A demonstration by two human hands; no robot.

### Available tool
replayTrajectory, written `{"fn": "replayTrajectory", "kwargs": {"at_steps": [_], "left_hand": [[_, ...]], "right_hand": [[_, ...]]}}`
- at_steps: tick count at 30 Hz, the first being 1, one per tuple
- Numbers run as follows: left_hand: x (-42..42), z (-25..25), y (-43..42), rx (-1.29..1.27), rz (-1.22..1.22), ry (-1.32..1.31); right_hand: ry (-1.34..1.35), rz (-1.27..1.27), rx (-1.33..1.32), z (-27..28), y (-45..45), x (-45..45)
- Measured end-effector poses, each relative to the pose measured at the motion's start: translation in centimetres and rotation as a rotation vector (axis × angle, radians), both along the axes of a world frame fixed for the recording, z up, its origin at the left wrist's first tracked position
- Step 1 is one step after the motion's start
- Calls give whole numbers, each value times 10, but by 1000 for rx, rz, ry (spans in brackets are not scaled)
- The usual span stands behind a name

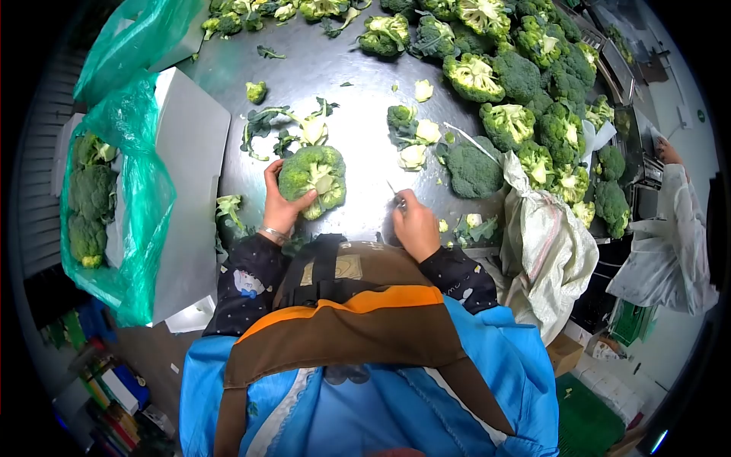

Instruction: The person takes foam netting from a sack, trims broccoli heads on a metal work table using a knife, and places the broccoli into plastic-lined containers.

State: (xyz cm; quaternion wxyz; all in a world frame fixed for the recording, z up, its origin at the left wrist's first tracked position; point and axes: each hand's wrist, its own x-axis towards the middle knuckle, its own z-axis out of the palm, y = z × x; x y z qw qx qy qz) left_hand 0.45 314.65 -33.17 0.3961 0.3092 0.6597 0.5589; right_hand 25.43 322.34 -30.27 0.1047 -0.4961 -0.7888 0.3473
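Note:
In my left hand (282, 204) is a broccoli head (311, 177), its pale cut stem turned toward my right side. The fingers wrap around its left edge, just above the metal table (358, 145). My right hand (416, 225) grips a small knife (394, 188), whose thin blade points up and left; most of the handle is hidden in the fist. Beyond the held head lie a trimmed stalk with leaves (312, 129) and a small floret (256, 92). Cut stem pieces (413, 157) rest past my right hand, beside a whole broccoli head (474, 169).
A large broccoli pile (525, 84) covers the table's right side. On the left stands a white box (190, 145) with a green plastic liner (145, 190), holding several heads. A white woven sack (544, 244) hangs at the right edge. Another person in a whitish coat (662, 251) stands far right.

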Motion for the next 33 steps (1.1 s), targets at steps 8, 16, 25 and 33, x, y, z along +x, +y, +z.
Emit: {"fn": "replayTrajectory", "kwargs": {"at_steps": [8,16,25,33], "left_hand": [[1,23,16,-45,-223,369],[21,29,30,-106,-173,629],[37,31,35,-94,-162,743],[50,36,36,-170,-140,752]], "right_hand": [[-55,292,55,11,-2,-5],[-235,207,189,14,-7,-11],[-275,209,297,9,-10,-1],[-288,133,176,7,-9,3]]}}
